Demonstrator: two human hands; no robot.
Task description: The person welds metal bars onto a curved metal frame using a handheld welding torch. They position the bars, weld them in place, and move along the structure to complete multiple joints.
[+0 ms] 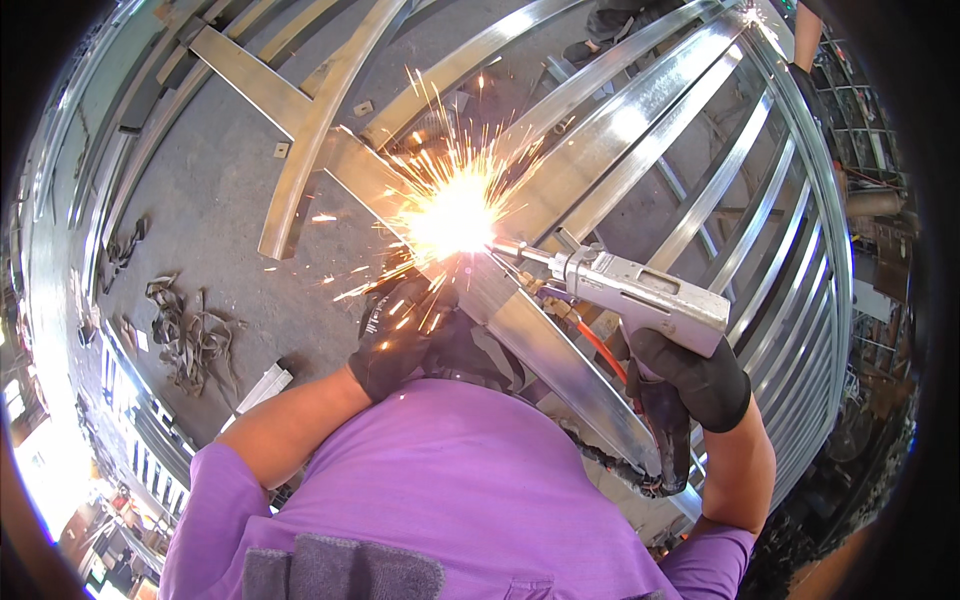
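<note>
My right hand (693,375), in a black glove, is wrapped round the grip of a silver welding gun (650,295). Its nozzle points left into a bright white glare (455,215) that throws orange sparks. The glare covers a joint where a long flat metal bar (560,365) meets other metal bars (570,185). My left hand (400,340), also gloved in black, is close below the glare, beside the long bar. Sparks and a dark shape (470,350) next to it hide its fingers. The weld spot itself is lost in the light.
Curved metal bars (790,250) form a large frame on the right. A loose curved bar (305,170) crosses the long bar at upper left. Dark straps (190,330) lie on the grey floor. Another person's arm (806,40) is at upper right, near a second spark.
</note>
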